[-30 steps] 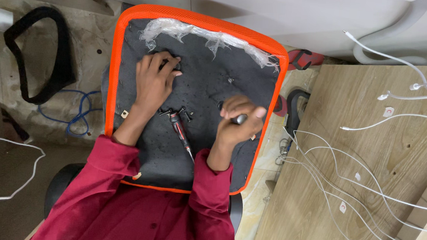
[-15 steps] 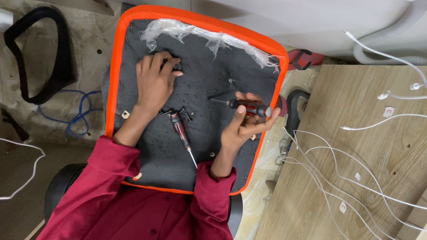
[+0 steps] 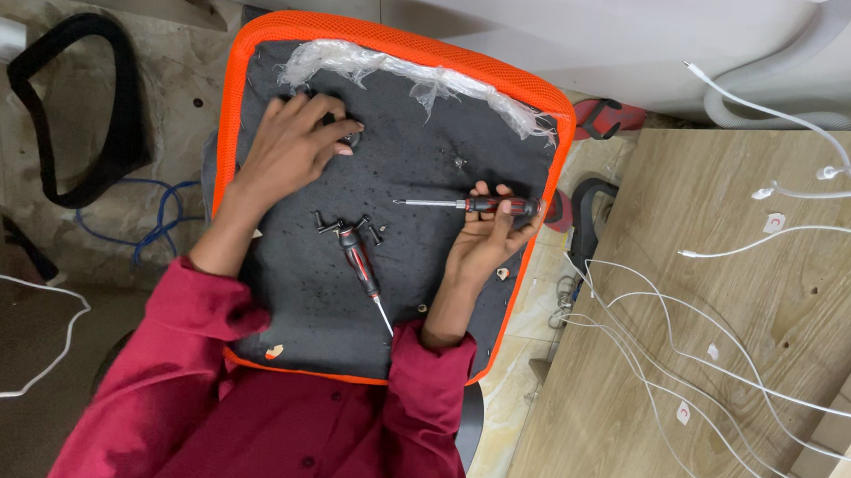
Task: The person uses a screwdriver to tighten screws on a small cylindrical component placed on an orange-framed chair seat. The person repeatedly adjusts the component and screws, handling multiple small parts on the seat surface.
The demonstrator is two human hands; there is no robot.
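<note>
Two hands are down on an upturned chair seat (image 3: 411, 298), a dark panel with an orange mesh rim, lying across the person's lap. Beside it on the right stands a wooden table (image 3: 739, 321) strewn with white cables (image 3: 709, 319). On the floor to the left lies a black armrest (image 3: 75, 115), with blue cable (image 3: 161, 236) near it. Torn clear plastic (image 3: 407, 68) clings along the seat's far edge.

Left hand (image 3: 287, 149) rests palm down near the upper left corner, fingers spread and curled over a small dark fitting; I cannot tell whether it grips it. Right hand (image 3: 490, 239) sits near the right rim, fingers closed round the red-and-black handle of a screwdriver (image 3: 468, 204), held level with its shaft pointing left, above the panel. A second screwdriver (image 3: 361, 269) lies loose at the seat's middle, between the hands, tip toward the person. Just beside its handle sits a cluster of black screws (image 3: 347, 224).
</note>
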